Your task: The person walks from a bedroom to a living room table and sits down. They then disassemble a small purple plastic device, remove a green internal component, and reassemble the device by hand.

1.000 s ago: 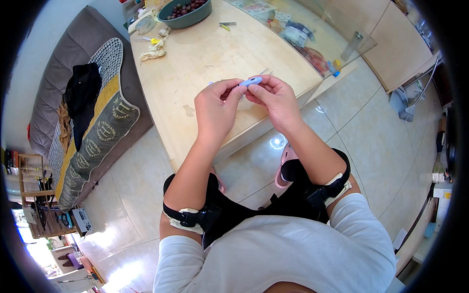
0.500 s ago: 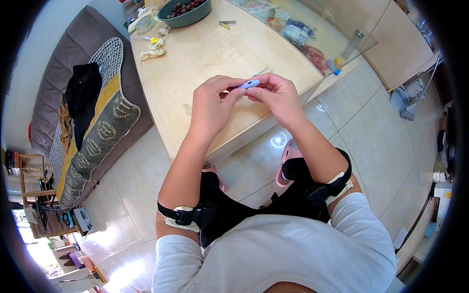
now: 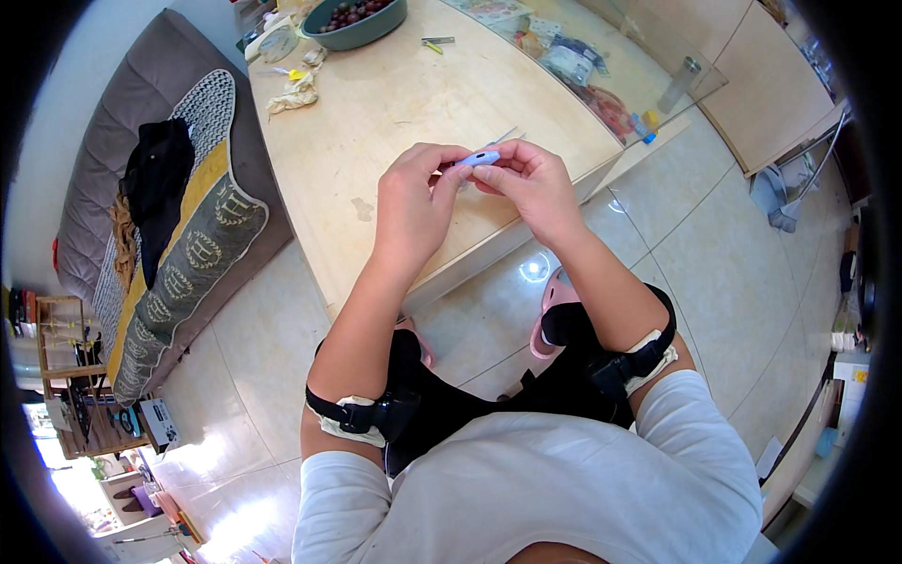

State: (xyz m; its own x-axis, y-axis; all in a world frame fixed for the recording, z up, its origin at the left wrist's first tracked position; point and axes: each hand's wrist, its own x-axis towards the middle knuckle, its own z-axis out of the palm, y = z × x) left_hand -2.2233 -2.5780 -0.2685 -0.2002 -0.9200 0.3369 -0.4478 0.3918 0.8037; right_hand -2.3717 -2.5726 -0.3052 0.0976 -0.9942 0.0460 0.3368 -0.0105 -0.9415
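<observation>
Above the near edge of the table, both hands pinch a small lavender plastic piece (image 3: 480,159) with a dark slot in its upper face. My left hand (image 3: 413,193) grips its left end between thumb and fingers. On the other end, the thumb and fingers of my right hand (image 3: 536,186) are closed. A thin, pale pointed strip (image 3: 508,135) shows just beyond the right fingers; whether it joins the lavender piece, I cannot tell. The fingers cover much of the piece's ends.
The wooden table (image 3: 376,103) bears a green basin (image 3: 362,28) of dark round fruit, a small metal tool (image 3: 438,40), and a crumpled cream cloth (image 3: 295,94). A glass panel (image 3: 695,89) edges its right side. Left stands a grey sofa (image 3: 113,89) with a patterned blanket.
My left hand and forearm have shifted slightly to the right. The lavender piece has tilted and moved up a little, still held by both hands.
</observation>
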